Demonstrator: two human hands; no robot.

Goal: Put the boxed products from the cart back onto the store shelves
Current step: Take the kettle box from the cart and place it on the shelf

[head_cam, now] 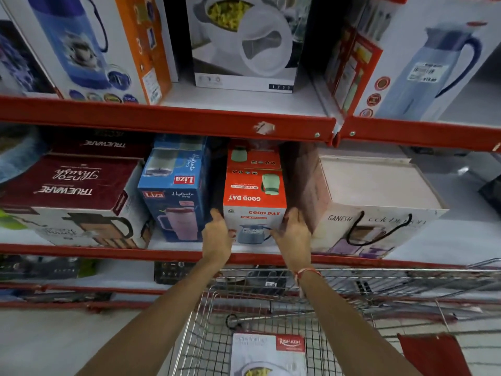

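Note:
An orange and white Good Day box [254,196] stands on the middle shelf [173,244], between a blue Liza box [176,191] and a pale Ganesh box [374,207]. My left hand [217,237] presses against its left front edge and my right hand [294,234] against its right front edge, so both hands grip the box from the sides. Below, the wire cart [206,321] holds a white Rishabh box [268,354] with a red label.
A maroon Trueware box [70,191] lies at the left of the middle shelf. The upper shelf carries a blue flask box [89,47], a white casserole box [244,44] and a light blue jug box [433,58]. A red cloth [431,354] hangs in the cart.

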